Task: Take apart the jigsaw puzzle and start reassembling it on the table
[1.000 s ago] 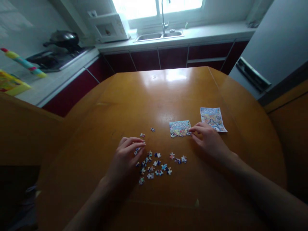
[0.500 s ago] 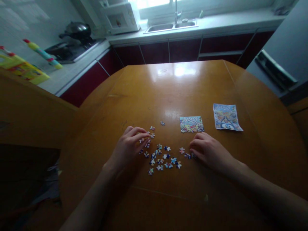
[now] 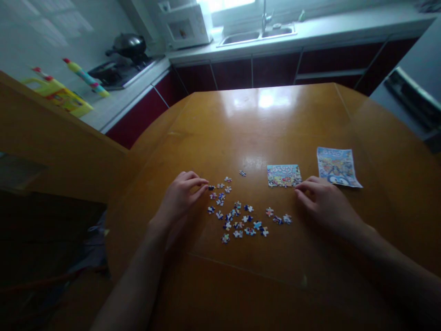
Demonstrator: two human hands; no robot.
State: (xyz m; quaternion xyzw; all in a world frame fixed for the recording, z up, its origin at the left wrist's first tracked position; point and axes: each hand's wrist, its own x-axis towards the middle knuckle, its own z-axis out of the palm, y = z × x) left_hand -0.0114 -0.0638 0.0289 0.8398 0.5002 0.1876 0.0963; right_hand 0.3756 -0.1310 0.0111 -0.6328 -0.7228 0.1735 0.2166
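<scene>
My left hand is at the left edge of a loose scatter of jigsaw pieces. Its thumb and forefinger are pinched at a dark jigsaw piece. A joined block of puzzle, with a colourful cartoon picture and lettering along its top, lies flat to the right. My right hand has its fingers curled and its fingertips at the block's lower right corner; whether something small is between them is hidden. Several pieces, one of them pale, lie below the block.
A creased picture sheet lies behind my right hand on the wooden table. Beyond the table are a counter with a sink, a microwave, a stove with a wok, and a yellow jug.
My left hand has moved left, off the pieces it covered. My right hand has shifted up and right to the block's corner, uncovering a loose piece. The view has swung slightly left.
</scene>
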